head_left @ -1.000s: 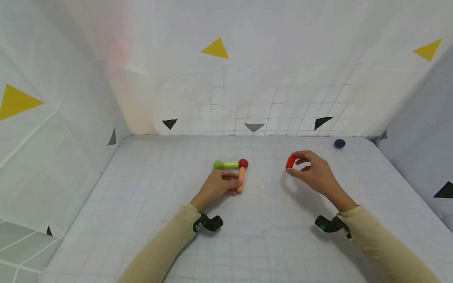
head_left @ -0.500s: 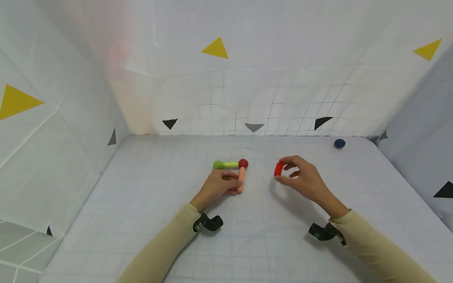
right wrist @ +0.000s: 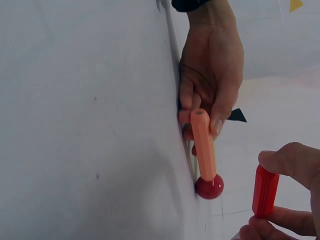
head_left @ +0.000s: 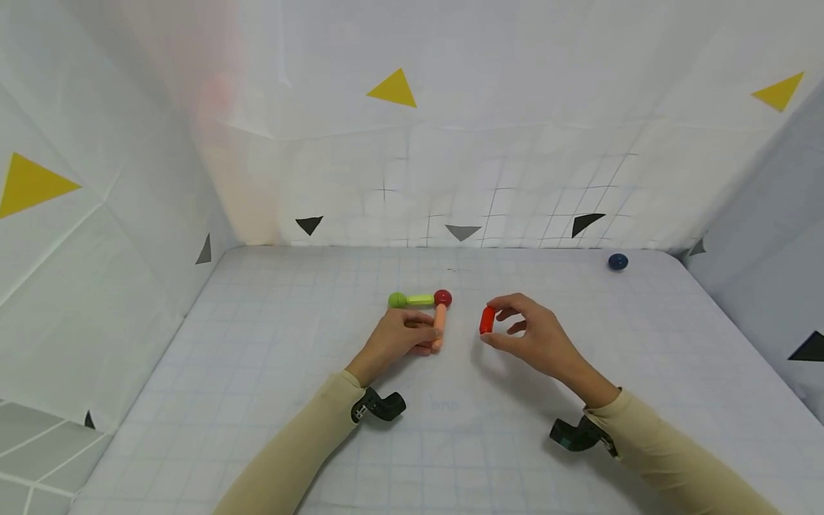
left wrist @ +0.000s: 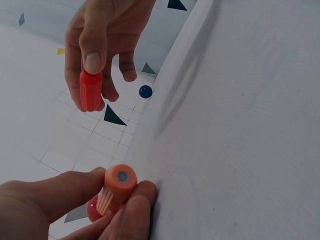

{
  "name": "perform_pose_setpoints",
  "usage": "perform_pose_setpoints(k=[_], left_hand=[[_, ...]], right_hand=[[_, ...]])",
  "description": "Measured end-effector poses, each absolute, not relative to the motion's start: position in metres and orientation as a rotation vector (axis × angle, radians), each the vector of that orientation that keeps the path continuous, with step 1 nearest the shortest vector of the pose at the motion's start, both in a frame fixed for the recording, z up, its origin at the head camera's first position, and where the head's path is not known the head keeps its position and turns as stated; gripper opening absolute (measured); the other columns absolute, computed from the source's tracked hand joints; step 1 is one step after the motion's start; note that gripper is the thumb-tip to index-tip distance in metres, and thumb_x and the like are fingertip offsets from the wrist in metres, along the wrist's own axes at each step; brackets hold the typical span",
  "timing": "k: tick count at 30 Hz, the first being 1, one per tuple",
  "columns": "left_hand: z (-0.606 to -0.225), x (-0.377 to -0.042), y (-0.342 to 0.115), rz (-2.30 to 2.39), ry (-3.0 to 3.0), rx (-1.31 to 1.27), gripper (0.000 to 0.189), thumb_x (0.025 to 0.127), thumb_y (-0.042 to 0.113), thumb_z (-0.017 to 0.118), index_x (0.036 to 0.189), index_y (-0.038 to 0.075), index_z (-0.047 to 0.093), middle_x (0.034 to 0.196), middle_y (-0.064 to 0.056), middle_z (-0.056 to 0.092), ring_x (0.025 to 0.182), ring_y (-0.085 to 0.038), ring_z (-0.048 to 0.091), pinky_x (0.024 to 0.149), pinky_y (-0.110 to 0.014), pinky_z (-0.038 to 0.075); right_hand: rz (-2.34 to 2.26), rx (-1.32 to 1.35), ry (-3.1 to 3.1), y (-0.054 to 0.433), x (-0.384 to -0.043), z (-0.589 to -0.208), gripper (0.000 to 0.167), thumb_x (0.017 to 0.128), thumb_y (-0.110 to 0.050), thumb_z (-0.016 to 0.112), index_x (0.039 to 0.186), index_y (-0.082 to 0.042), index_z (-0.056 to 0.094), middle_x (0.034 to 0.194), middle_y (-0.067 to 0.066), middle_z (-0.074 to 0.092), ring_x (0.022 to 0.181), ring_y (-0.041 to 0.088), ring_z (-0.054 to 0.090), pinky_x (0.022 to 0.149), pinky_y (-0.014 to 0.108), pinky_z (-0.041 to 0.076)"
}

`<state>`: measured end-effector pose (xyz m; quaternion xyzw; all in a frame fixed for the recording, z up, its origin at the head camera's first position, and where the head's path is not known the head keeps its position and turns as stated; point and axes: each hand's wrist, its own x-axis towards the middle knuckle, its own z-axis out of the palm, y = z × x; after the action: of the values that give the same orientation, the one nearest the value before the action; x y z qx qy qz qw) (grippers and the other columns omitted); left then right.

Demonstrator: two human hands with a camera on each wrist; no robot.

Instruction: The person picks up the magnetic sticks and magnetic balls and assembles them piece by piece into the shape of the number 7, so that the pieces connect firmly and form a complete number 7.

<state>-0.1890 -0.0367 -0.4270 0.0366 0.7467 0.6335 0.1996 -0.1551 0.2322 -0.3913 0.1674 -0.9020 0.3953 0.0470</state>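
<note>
My left hand [head_left: 400, 335] pinches an orange magnetic rod [head_left: 440, 322] between thumb and fingers, low at the table. The rod's far end meets a dark red ball [head_left: 442, 298]. From that ball a yellow-green rod [head_left: 420, 300] runs left to a green ball [head_left: 397, 300], making an L shape. A grey metal disc shows in the orange rod's free end in the left wrist view. To the right, my right hand [head_left: 537, 340] holds a short red rod [head_left: 487, 320] by its two ends, thumb at the near end, raised over the table and apart from the joined pieces.
A dark blue ball [head_left: 618, 262] lies at the table's back right corner. White sheeting with yellow and black triangles encloses the back and sides. A gridded white cloth [head_left: 476, 458] covers the table. Each wrist carries a black camera mount.
My right hand has moved left and toward me with the red rod, closing in on the orange one. The left hand and the joined pieces have stayed put.
</note>
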Motion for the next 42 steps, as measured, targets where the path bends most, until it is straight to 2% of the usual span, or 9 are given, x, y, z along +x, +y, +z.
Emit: perform_pose_setpoints(k=[23, 42], left_hand=[[-0.427, -0.190, -0.037, 1.799, 2.054, 0.113, 0.034, 0.092, 0.017, 0.082, 0.120, -0.001, 0.072, 0.097, -0.011, 0.074, 0.081, -0.023, 0.075, 0.076, -0.031, 0.062], [-0.429, -0.190, -0.037, 1.794, 2.064, 0.135, 0.031, 0.093, 0.016, 0.080, 0.119, 0.000, 0.073, 0.097, -0.010, 0.075, 0.080, -0.022, 0.074, 0.076, -0.031, 0.062]], right_hand=[[1.344, 0.630, -2.711, 0.196, -0.142, -0.403, 0.048, 0.084, -0.015, 0.090, 0.125, -0.008, 0.065, 0.114, 0.000, 0.067, 0.103, 0.031, 0.064, 0.082, 0.039, 0.060], [1.440, 0.779, -2.700, 0.179, -0.130, -0.416, 0.046, 0.084, -0.009, 0.088, 0.124, -0.010, 0.065, 0.114, -0.004, 0.066, 0.102, 0.028, 0.062, 0.080, 0.040, 0.060]])
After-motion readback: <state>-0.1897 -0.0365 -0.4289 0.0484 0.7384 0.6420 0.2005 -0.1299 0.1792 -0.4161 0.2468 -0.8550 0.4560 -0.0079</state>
